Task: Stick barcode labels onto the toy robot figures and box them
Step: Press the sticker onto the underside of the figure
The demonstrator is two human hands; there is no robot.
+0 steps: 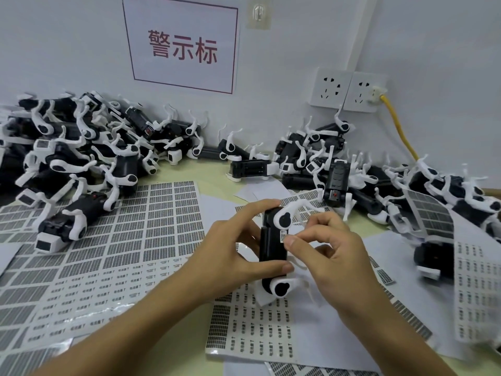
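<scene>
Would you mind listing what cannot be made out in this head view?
- Barcode label: too small to read, partly under the right hand thumb.
- Held toy robot far side: hidden behind the left hand.
- Label sheets: print too fine.
- Box: none in frame.

A white sign point(181, 43) with a dark red border hangs on the wall and carries three large dark red Chinese characters: 警示标. On the surface, the label sheets point(113, 240) hold rows of small printed barcode labels, and lower rows bear short lines of Chinese text, all too small and blurred to read. A small white label point(283, 236) sits on the side of the held toy robot figure point(273, 248); its print cannot be read.
</scene>
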